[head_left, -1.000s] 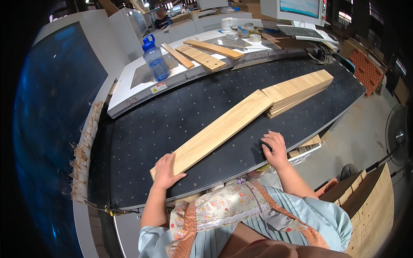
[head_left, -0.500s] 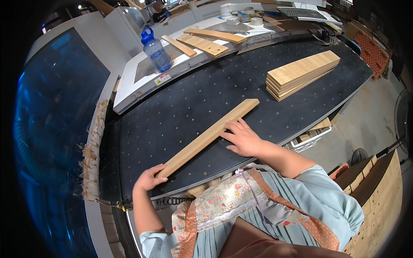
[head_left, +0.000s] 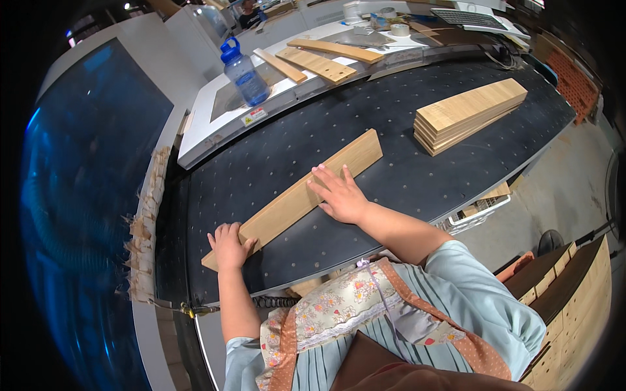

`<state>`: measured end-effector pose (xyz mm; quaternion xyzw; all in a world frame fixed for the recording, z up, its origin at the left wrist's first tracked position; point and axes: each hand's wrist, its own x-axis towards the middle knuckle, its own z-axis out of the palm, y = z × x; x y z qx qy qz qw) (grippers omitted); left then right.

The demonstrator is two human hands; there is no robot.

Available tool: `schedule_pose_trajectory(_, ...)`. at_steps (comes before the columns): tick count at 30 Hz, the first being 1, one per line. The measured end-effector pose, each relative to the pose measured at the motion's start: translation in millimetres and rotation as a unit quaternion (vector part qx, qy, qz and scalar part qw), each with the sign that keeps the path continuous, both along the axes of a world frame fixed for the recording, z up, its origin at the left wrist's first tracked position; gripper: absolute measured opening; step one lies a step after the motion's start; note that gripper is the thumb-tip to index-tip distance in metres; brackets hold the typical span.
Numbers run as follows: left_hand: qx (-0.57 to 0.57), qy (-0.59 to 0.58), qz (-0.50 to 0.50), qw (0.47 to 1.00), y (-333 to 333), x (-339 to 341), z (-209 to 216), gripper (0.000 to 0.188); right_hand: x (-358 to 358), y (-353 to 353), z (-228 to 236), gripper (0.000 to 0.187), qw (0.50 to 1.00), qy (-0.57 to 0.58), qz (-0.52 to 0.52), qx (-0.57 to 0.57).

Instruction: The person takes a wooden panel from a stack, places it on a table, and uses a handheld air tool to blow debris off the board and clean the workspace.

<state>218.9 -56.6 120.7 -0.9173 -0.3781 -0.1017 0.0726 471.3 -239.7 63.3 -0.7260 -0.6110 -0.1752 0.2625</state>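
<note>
A long, light wooden board [head_left: 355,151] lies slantwise over the dark table, its broad face tilted toward me. My left hand [head_left: 229,246] is closed around its near left end, fingers over the far edge and thumb on the near face. Around the middle of the board, my right hand [head_left: 340,195] grips it with spread fingers reaching the upper edge and the thumb by the lower edge. How far the board's lower edge is from the table, I cannot tell.
A stack of similar boards [head_left: 466,114] sits to the right on the dotted black table [head_left: 391,189]. Beyond it, a white ledge [head_left: 195,140] carries a blue bottle [head_left: 246,78], loose wooden strips [head_left: 317,64] and a keyboard [head_left: 463,18]. A white crate [head_left: 479,214] stands below the right edge.
The board has shifted left and turned so that its broad face shows. Both hands moved with it; my left hand has come further over its end, and my right hand moved left.
</note>
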Motion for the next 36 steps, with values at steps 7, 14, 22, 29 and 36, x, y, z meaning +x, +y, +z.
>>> schedule_pose_trajectory(7,0.016,-0.069,0.057,0.996,-10,16,-24,0.072,-2,27,14,0.073,1.000,-0.005,-0.015,-0.013)
schedule_pose_trajectory(14,0.046,-0.079,0.046,0.995,-31,21,-21,0.080,4,75,30,0.056,0.995,-0.026,0.051,-0.086)
schedule_pose_trajectory(22,-0.103,-0.153,0.001,0.983,-99,-3,-74,0.067,18,108,37,0.058,0.967,0.072,0.092,-0.226)
schedule_pose_trajectory(29,-0.110,-0.150,0.028,0.982,-99,1,-75,0.067,18,105,33,0.059,0.975,0.071,0.099,-0.184)
schedule_pose_trajectory(36,-0.070,-0.205,0.016,0.976,-99,-1,-79,0.061,9,88,27,0.060,0.991,0.018,0.117,-0.058)
